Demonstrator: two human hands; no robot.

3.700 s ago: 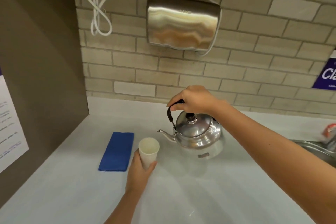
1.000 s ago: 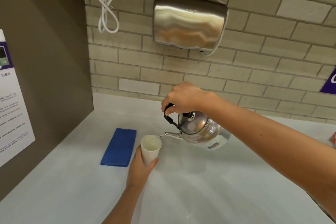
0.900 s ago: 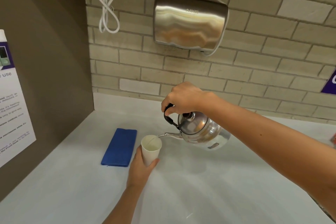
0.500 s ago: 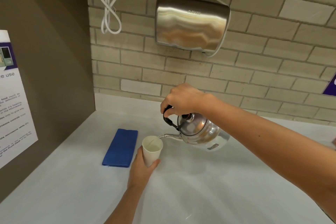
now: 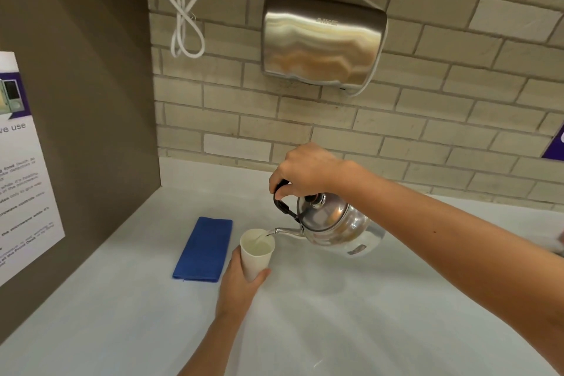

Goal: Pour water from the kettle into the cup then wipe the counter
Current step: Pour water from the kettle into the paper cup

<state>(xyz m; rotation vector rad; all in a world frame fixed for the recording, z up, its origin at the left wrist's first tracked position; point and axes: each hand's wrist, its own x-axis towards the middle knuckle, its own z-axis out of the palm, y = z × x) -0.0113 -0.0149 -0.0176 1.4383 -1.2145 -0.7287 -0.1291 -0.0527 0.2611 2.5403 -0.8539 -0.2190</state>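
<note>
My right hand (image 5: pixel 305 169) grips the black handle of a shiny steel kettle (image 5: pixel 332 224), which hangs tilted to the left above the white counter (image 5: pixel 335 314). Its thin spout reaches over the rim of a white paper cup (image 5: pixel 254 253), and a thin stream of water runs into the cup. My left hand (image 5: pixel 239 281) wraps around the cup's lower part from the near side and holds it upright on the counter. A folded blue cloth (image 5: pixel 203 249) lies flat just left of the cup.
A steel hand dryer (image 5: pixel 322 40) with a looped white cord (image 5: pixel 183 15) hangs on the brick wall behind. A dark side panel with a printed notice (image 5: pixel 21 168) closes the left side. A purple sign (image 5: pixel 555 143) shows at the right edge.
At first the kettle stood level beside the cup with my right hand on its handle. It has since been lifted and tilted left with the spout over the cup. Over the last second the pose holds steady.
</note>
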